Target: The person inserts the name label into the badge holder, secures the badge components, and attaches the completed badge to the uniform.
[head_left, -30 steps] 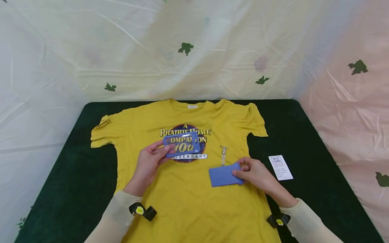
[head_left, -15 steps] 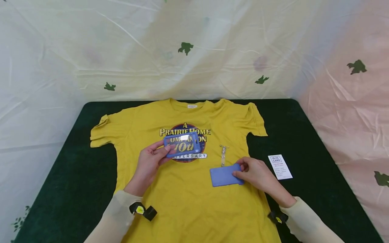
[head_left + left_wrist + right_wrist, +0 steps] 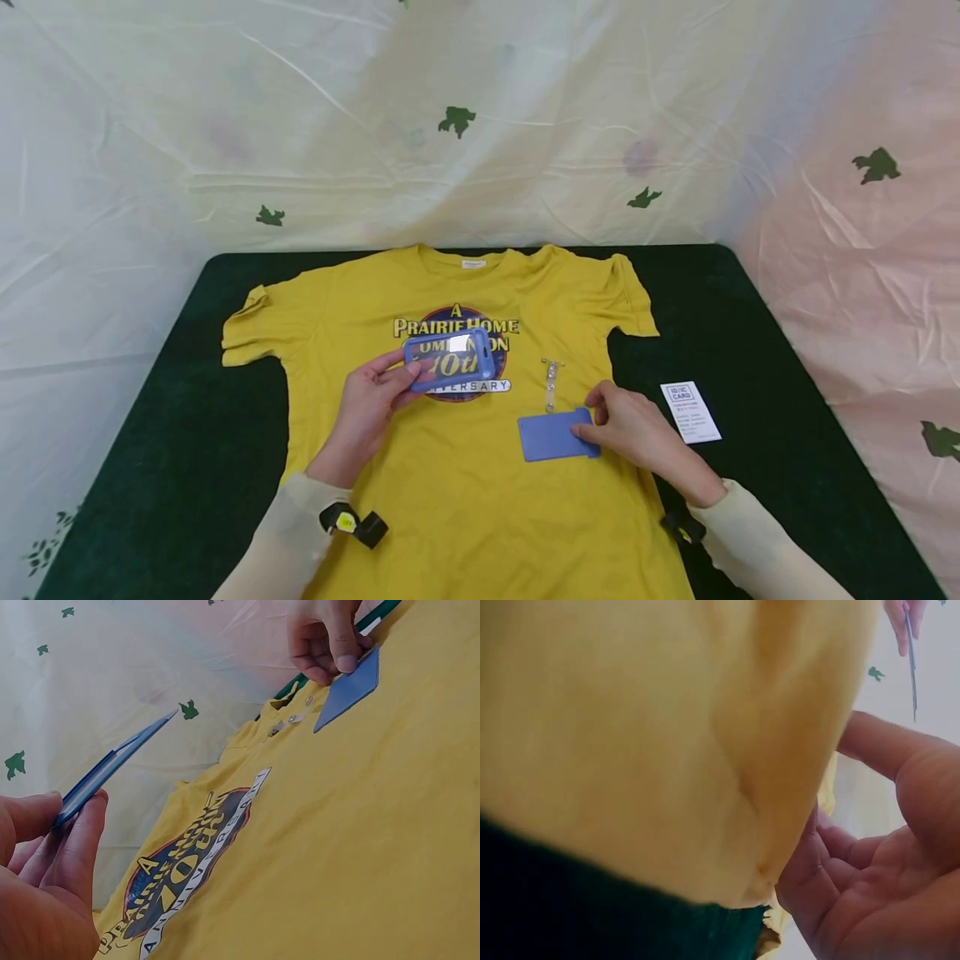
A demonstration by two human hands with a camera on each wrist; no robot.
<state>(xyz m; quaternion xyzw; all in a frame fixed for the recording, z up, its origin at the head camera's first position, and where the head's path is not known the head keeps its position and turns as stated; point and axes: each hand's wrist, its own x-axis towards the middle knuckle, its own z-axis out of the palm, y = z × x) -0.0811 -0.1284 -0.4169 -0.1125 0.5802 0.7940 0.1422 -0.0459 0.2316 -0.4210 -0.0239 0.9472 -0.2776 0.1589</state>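
My left hand [image 3: 372,400] holds a blue-framed clear badge holder [image 3: 450,336] by its left end, thumb on the near side. It is raised over the print of a yellow T-shirt [image 3: 442,492] and appears nearly edge-on in the left wrist view. My right hand [image 3: 633,425] is at the right end of a flat blue panel [image 3: 553,438] low over the shirt, thumb tip overlapping it and index finger beyond its top edge. Above the panel, a clear snap strap [image 3: 551,387] with a metal clip lies on the shirt.
A white printed ID/IC card [image 3: 691,412] lies on the dark green tabletop [image 3: 765,333], right of the shirt. A pale curtain [image 3: 540,150] with green bird shapes hangs behind and around the table.
My right hand's fingers have loosened and shifted up slightly at the blue panel, uncovering more of its top right corner. My left hand and the badge holder stay almost still.
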